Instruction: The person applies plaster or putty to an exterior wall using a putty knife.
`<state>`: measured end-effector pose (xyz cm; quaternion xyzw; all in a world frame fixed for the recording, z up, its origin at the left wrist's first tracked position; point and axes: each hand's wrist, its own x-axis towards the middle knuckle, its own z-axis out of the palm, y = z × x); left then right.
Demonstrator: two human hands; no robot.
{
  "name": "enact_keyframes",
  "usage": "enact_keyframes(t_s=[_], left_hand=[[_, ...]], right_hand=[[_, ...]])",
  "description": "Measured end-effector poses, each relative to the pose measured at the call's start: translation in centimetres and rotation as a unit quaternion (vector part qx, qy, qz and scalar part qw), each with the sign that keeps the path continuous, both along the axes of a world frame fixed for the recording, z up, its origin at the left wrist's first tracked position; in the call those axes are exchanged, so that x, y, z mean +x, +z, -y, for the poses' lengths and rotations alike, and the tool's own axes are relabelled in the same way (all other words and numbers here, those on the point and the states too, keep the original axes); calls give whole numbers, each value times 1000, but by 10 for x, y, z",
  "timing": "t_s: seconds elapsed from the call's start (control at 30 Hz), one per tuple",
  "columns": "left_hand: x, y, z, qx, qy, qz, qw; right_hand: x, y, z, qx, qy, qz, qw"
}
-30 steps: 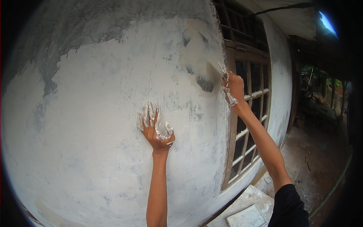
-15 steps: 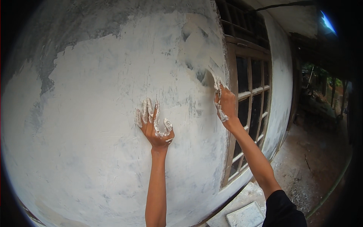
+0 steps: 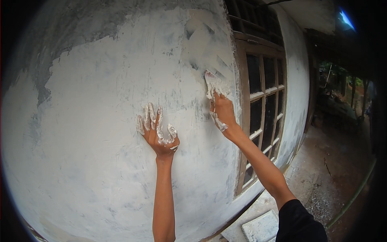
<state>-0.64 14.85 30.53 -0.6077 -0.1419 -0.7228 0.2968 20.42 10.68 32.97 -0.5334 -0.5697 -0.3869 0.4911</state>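
My left hand (image 3: 158,135) rests against the wall (image 3: 100,117), fingers stretched out and spread, thick white paste caked along them. It holds nothing. Higher up and to the right, my right hand (image 3: 223,111) is closed around a putty knife (image 3: 217,82) smeared with white paste. Its wide blade lies at the wall close to the window frame, and the handle is mostly hidden in my grip. White paste also coats the thumb side of that hand. Around the blade, the wall shows a damp beige patch with grey streaks.
A brown wooden window frame (image 3: 241,121) with small panes stands just right of my right hand. Bare grey wall (image 3: 80,24) shows at the upper left. Below lies a white-splattered slab (image 3: 262,228) on a pale ledge; dirt ground (image 3: 314,177) stretches to the right.
My right hand has moved left, away from the window frame, and the putty knife's blade has turned to show its broad face. My left hand keeps its place on the wall.
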Motion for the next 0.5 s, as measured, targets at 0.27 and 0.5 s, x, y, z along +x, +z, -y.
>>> enact_keyframes(t_s=[0.27,0.5], left_hand=[[-9,-2,-2,-3,29,-5,1000],[3,1,4,0,17,-5,1000]], right_hand=[[-26,-2,48,18,107,1,994],[3,0,-18,-50,-20,-61,997]])
